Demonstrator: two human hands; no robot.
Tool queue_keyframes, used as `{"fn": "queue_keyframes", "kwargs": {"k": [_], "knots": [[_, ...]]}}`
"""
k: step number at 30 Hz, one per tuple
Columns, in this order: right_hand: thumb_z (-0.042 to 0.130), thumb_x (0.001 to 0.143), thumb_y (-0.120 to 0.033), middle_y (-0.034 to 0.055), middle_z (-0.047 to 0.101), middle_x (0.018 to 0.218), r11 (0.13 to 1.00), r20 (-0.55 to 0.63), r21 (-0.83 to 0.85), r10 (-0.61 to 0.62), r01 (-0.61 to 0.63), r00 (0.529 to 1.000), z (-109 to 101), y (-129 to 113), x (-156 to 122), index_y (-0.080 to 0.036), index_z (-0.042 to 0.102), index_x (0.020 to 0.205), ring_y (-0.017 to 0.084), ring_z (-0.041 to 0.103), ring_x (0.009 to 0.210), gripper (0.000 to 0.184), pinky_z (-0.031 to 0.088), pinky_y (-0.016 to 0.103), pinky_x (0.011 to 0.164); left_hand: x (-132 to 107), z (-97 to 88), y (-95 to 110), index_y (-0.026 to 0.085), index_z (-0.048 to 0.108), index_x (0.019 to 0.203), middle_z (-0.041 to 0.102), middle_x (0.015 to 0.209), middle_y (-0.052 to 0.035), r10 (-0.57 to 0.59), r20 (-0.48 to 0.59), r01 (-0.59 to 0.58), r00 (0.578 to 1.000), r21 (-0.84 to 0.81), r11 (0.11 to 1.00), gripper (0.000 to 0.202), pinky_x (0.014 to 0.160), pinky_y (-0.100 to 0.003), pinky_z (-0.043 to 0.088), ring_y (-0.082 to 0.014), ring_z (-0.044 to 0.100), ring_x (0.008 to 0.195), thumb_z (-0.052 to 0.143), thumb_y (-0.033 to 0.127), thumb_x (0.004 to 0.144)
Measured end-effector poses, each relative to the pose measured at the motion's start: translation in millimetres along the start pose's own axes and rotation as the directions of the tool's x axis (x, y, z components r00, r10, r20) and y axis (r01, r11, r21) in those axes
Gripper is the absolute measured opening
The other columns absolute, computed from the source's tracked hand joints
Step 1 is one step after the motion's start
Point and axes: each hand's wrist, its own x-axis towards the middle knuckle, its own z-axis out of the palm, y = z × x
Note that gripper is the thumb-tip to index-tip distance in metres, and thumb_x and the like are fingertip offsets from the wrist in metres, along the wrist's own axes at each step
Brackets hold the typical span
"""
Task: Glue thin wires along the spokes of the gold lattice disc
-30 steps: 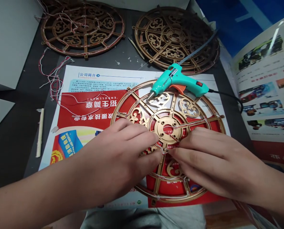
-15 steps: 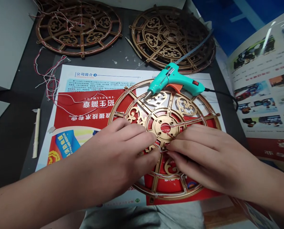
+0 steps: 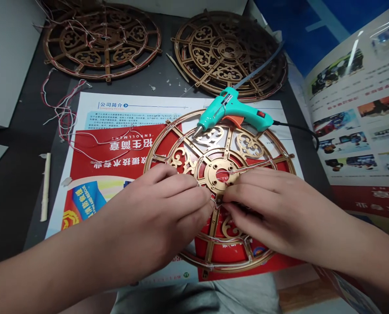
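Gold fretwork wheel (image 3: pixel 214 174) lay flat on a red-and-white paper leaflet (image 3: pixel 132 111), the left hand (image 3: pixel 158 213) and right hand (image 3: pixel 272 209) meeting in a narrow pinch below its hub, fingertips holding thin white wire (image 3: pixel 249 166) snugly against a spoke.

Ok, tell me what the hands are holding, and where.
The left hand and right hand appear to pinch thin wire at a spoke of the gold wheel, just below its hub.

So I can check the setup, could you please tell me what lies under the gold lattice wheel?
A red printed sheet shows through the gold lattice wheel's openings; what lies under the left hand and right hand is hidden.
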Motion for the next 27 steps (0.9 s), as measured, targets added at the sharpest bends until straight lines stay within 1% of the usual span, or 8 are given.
{"fn": "queue_keyframes", "kwargs": {"k": [3, 7, 9, 14, 17, 21, 23, 27], "knots": [[0.059, 0.107, -0.018, 0.0000, 0.067, 0.089, 1.000, 0.005, 0.016, 0.001, -0.001, 1.000, 0.9, 2.0, -0.4, -0.016, 0.074, 0.103, 0.014, 0.059, 0.084, 0.016, 0.043, 0.033, 0.080, 1.6, -1.3, 0.3, 0.017, 0.074, 0.116, 0.079, 0.114, -0.0016, 0.001, -0.006, -0.001, 1.000, 0.011, 1.000, 0.029, 0.090, -0.043, 0.044, -0.0204, 0.066, 0.096, 0.045, 0.018, 0.113], [0.060, 0.105, -0.018, 0.0002, 0.067, 0.090, 1.000, 0.007, 0.019, 0.003, -0.003, 1.000, 1.7, 3.3, -1.4, -0.016, 0.073, 0.102, 0.015, 0.059, 0.084, 0.014, 0.044, 0.034, 0.081, 2.9, -2.7, -0.4, 0.018, 0.075, 0.113, 0.079, 0.112, -0.0025, -0.014, 0.010, 0.014, 1.000, 0.036, 0.999, 0.025, 0.084, -0.043, 0.044, -0.0208, 0.065, 0.090, 0.051, 0.020, 0.111], [0.059, 0.105, -0.018, 0.0007, 0.068, 0.090, 1.000, 0.003, 0.019, 0.006, -0.006, 1.000, 1.9, 3.2, -1.3, -0.016, 0.073, 0.100, 0.015, 0.060, 0.085, 0.015, 0.044, 0.034, 0.082, 3.4, -4.2, -1.0, 0.018, 0.076, 0.111, 0.079, 0.110, -0.0028, -0.006, -0.002, 0.007, 1.000, 0.053, 0.999, 0.022, 0.085, -0.043, 0.044, -0.0207, 0.065, 0.089, 0.054, 0.020, 0.109], [0.059, 0.105, -0.018, 0.0009, 0.067, 0.088, 1.000, -0.013, 0.027, 0.007, -0.006, 1.000, 2.4, 2.6, 0.2, -0.016, 0.072, 0.096, 0.015, 0.058, 0.083, 0.016, 0.044, 0.033, 0.081, 3.1, -6.3, -2.6, 0.020, 0.072, 0.102, 0.078, 0.107, -0.0038, -0.009, -0.044, 0.011, 0.999, 0.045, 0.999, 0.021, 0.089, -0.044, 0.047, -0.0205, 0.067, 0.087, 0.053, 0.022, 0.109], [0.059, 0.106, -0.019, 0.0010, 0.067, 0.089, 1.000, -0.019, 0.030, 0.006, -0.005, 1.000, 2.8, 3.3, 0.7, -0.016, 0.072, 0.096, 0.015, 0.058, 0.084, 0.017, 0.044, 0.033, 0.081, 1.4, -4.5, -3.8, 0.023, 0.071, 0.103, 0.078, 0.106, -0.0018, -0.024, -0.031, 0.026, 0.999, 0.038, 0.999, 0.018, 0.091, -0.044, 0.047, -0.0201, 0.066, 0.086, 0.054, 0.023, 0.108], [0.057, 0.107, -0.019, 0.0000, 0.065, 0.088, 0.999, -0.017, 0.042, 0.006, -0.005, 1.000, 3.3, 3.8, 0.0, -0.016, 0.072, 0.096, 0.014, 0.057, 0.083, 0.018, 0.043, 0.032, 0.081, -0.2, -2.0, -4.2, 0.023, 0.072, 0.110, 0.079, 0.113, 0.0000, -0.029, -0.012, 0.029, 1.000, 0.025, 0.999, 0.014, 0.094, -0.045, 0.044, -0.0199, 0.066, 0.090, 0.059, 0.022, 0.107], [0.058, 0.106, -0.019, -0.0004, 0.064, 0.087, 0.999, -0.011, 0.046, 0.015, -0.015, 1.000, 3.2, 3.6, -0.5, -0.017, 0.070, 0.094, 0.014, 0.055, 0.082, 0.018, 0.042, 0.032, 0.079, 0.2, -1.4, -3.6, 0.022, 0.073, 0.112, 0.079, 0.114, -0.0001, -0.041, -0.010, 0.041, 0.999, 0.011, 0.999, 0.014, 0.091, -0.045, 0.043, -0.0204, 0.066, 0.092, 0.061, 0.021, 0.106], [0.060, 0.104, -0.019, -0.0008, 0.064, 0.087, 0.998, 0.019, 0.059, 0.037, -0.038, 0.999, 2.4, 4.6, -0.1, -0.018, 0.067, 0.092, 0.014, 0.053, 0.081, 0.014, 0.040, 0.032, 0.079, 2.8, -1.3, -1.3, 0.020, 0.075, 0.109, 0.077, 0.109, -0.0026, -0.033, -0.016, 0.033, 0.999, 0.010, 0.999, 0.016, 0.084, -0.046, 0.043, -0.0221, 0.065, 0.090, 0.059, 0.023, 0.107]]}}
